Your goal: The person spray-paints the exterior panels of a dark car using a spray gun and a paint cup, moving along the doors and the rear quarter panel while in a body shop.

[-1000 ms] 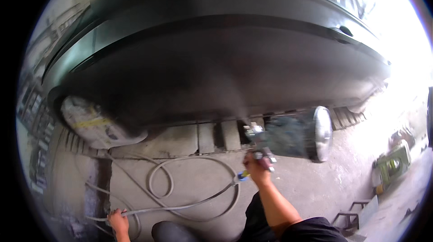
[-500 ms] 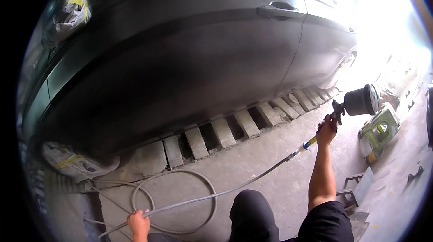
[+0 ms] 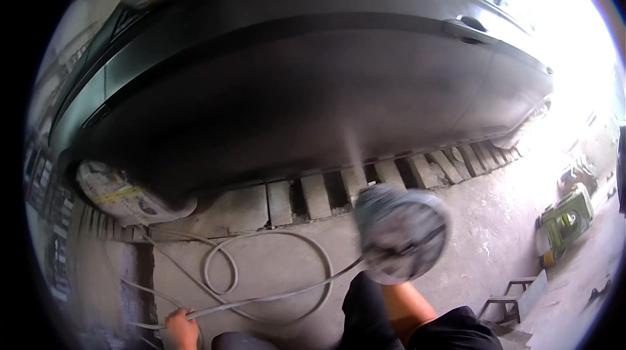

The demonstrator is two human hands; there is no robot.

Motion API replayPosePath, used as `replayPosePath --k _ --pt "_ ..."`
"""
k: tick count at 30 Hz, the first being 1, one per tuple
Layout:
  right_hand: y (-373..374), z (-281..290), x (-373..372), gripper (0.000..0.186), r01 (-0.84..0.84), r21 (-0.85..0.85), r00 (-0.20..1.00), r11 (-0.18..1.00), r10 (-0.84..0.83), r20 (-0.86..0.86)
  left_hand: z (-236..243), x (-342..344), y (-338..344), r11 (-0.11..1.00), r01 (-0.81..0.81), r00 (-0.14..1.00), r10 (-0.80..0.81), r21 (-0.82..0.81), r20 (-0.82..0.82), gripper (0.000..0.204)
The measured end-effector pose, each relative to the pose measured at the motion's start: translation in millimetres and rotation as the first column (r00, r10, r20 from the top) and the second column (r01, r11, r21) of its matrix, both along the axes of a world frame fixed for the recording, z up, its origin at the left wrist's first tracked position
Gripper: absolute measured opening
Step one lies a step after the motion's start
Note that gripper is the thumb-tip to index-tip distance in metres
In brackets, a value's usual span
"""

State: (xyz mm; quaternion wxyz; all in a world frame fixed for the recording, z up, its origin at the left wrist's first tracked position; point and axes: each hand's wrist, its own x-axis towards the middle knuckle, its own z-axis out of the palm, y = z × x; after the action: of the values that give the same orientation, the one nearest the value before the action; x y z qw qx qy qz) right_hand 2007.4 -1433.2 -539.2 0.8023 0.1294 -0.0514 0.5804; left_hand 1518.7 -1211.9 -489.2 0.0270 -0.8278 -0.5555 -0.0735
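My left hand (image 3: 182, 329) is closed around a grey air hose (image 3: 277, 296) low on the left. My right hand is hidden behind the blurred round cup of a spray gun (image 3: 401, 236), which it holds at the end of the right forearm (image 3: 404, 311). A pale streak of spray (image 3: 353, 145) rises from the gun toward the lower door of a dark matte car (image 3: 287, 89). The car's wheel at the left is covered in sheeting (image 3: 120, 197) with yellow tape.
Loops of hose lie on the concrete floor (image 3: 476, 233). A slatted, broken concrete strip (image 3: 316, 197) runs under the car's side. A green machine (image 3: 564, 219) and a small metal stand (image 3: 521, 294) are on the right. Bright glare fills the upper right.
The spray gun swung out to the right half a second ago and is now back near the middle, turned with its cup toward me. Spray shows again against the door.
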Motion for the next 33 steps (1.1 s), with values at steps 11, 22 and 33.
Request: replayPosePath --k 11,22,33 --pt "216 36 -210 0.053 0.579 0.336 -0.456 0.743 -0.047 0.889 10 -107 7 0.972 -0.217 0.970 0.225 0.091 -0.094 0.027" --pt "56 -7 -40 0.010 0.949 0.165 -0.237 0.269 0.263 0.935 -6 -48 15 0.995 -0.095 0.990 0.099 0.042 -0.103 0.026" --pt "-205 48 188 0.018 0.862 -0.120 0.092 -0.492 -0.081 0.992 -21 126 -26 0.955 0.279 0.960 -0.273 -0.101 0.071 0.028"
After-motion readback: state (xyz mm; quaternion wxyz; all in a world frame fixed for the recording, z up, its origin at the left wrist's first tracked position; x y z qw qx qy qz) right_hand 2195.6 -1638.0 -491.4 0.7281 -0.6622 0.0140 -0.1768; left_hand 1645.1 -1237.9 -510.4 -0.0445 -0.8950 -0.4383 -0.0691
